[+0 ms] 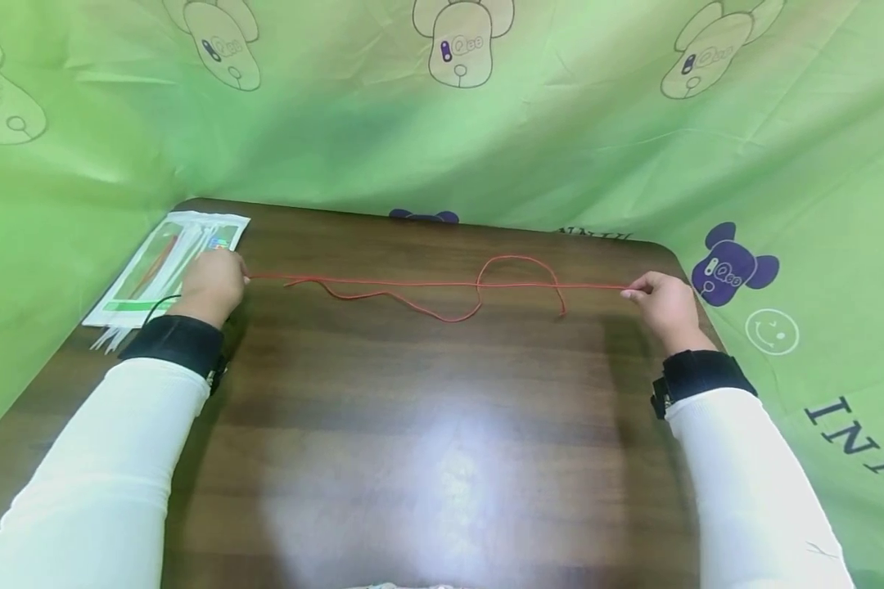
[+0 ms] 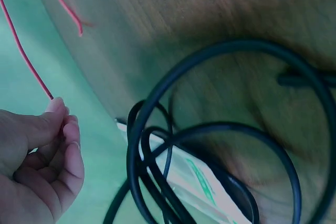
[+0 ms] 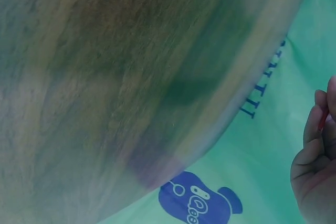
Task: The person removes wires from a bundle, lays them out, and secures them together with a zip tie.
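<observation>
A thin red cord (image 1: 412,284) is drawn nearly straight across the table between both hands. At its left end, my left hand (image 1: 216,282) pinches it between thumb and fingertips, which the left wrist view shows close up on the hand (image 2: 50,156). My right hand (image 1: 663,303) pinches the other end; in the right wrist view that hand (image 3: 317,156) is partly cut off by the frame edge. Loose red cord (image 1: 445,320) lies in a wavy curve under the straight stretch, looping above it right of the middle.
A clear-and-white plastic packet (image 1: 128,282) with white strips and something red inside lies by the left hand. The brown table (image 1: 412,393) meets a green printed curtain (image 1: 339,147) at the back and sides. Black cable (image 2: 236,45) loops near the left wrist.
</observation>
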A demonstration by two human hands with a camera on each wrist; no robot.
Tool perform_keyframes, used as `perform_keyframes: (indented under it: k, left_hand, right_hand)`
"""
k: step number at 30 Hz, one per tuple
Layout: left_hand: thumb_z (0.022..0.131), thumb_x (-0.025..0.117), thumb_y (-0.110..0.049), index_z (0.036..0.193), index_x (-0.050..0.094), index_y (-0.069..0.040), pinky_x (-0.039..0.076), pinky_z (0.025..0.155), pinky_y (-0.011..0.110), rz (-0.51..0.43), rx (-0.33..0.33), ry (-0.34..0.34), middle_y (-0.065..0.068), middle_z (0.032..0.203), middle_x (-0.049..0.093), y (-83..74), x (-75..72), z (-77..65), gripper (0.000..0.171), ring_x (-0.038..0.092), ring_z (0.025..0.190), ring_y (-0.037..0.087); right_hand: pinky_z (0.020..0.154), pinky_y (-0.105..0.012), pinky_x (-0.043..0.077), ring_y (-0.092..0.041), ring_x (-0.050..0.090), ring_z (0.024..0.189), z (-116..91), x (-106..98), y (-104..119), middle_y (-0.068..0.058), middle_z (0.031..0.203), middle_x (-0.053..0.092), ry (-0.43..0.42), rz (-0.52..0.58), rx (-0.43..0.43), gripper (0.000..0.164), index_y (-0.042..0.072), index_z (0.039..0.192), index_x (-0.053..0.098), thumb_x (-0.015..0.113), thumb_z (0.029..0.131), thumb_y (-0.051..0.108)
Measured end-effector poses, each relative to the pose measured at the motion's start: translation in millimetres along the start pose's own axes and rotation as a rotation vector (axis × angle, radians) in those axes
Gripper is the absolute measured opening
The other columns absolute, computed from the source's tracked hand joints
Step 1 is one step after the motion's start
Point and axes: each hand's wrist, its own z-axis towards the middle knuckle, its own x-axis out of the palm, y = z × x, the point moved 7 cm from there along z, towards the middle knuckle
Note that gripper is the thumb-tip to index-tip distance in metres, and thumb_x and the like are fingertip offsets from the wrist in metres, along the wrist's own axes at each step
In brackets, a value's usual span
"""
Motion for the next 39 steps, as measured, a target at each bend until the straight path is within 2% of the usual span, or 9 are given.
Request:
perform_keyframes:
  k: [8, 14, 17, 23, 31, 39]
  left_hand:
    - [0.083, 0.045, 0.006, 0.076, 0.061, 0.009, 0.048, 0.077, 0.058, 0.003, 0.020, 0.026, 0.032, 0.086, 0.064, -5.4, 24.3, 8.8, 0.018, 0.059, 0.088, 0.051]
    - [0.086, 0.043, 0.008, 0.082, 0.060, 0.010, 0.049, 0.078, 0.058, -0.001, -0.023, 0.070, 0.034, 0.093, 0.062, -8.5, 34.6, 14.5, 0.017, 0.059, 0.091, 0.051]
    - [0.088, 0.041, 0.008, 0.087, 0.059, 0.011, 0.049, 0.079, 0.058, -0.003, -0.038, 0.075, 0.035, 0.097, 0.060, -7.8, 37.4, 18.9, 0.018, 0.058, 0.093, 0.052]
    - [0.088, 0.041, 0.004, 0.091, 0.061, 0.011, 0.050, 0.077, 0.060, -0.002, -0.049, 0.045, 0.037, 0.101, 0.060, -5.4, 41.7, 26.8, 0.021, 0.059, 0.094, 0.052]
    - [0.089, 0.047, -0.005, 0.087, 0.063, 0.007, 0.052, 0.070, 0.058, -0.001, -0.103, 0.076, 0.035, 0.102, 0.060, -0.4, 50.2, 31.0, 0.020, 0.060, 0.092, 0.049]
    - [0.092, 0.045, -0.001, 0.088, 0.063, 0.005, 0.050, 0.075, 0.058, 0.001, -0.063, 0.066, 0.033, 0.101, 0.061, -2.6, 47.1, 40.6, 0.020, 0.058, 0.093, 0.050]
  right_hand:
    - [0.085, -0.055, 0.043, -0.043, 0.057, 0.095, 3.7, 21.4, -12.5, -0.028, 0.103, 0.064, 0.089, -0.007, 0.058, 0.019, -0.005, 0.099, 0.065, 0.060, 0.095, 0.013]
    - [0.088, -0.056, 0.042, -0.046, 0.056, 0.101, 7.5, 34.2, -22.3, -0.030, 0.109, 0.063, 0.151, -0.029, 0.092, 0.020, -0.007, 0.102, 0.064, 0.057, 0.096, 0.011]
    - [0.090, -0.057, 0.041, -0.046, 0.054, 0.104, 9.6, 38.7, -24.5, -0.030, 0.111, 0.062, 0.177, -0.034, 0.119, 0.021, -0.006, 0.103, 0.064, 0.055, 0.096, 0.011]
    - [0.091, -0.059, 0.041, -0.048, 0.052, 0.108, 13.1, 45.3, -26.2, -0.029, 0.115, 0.060, 0.221, -0.051, 0.160, 0.022, -0.004, 0.106, 0.063, 0.055, 0.097, 0.015]
    - [0.087, -0.059, 0.042, -0.046, 0.053, 0.107, 18.6, 57.2, -24.8, -0.026, 0.114, 0.061, 0.290, -0.091, 0.193, 0.024, -0.001, 0.105, 0.063, 0.056, 0.096, 0.019]
    - [0.085, -0.058, 0.042, -0.045, 0.054, 0.106, 30.1, 56.7, -25.8, -0.024, 0.113, 0.063, 0.279, -0.103, 0.195, 0.023, 0.000, 0.102, 0.068, 0.058, 0.095, 0.020]
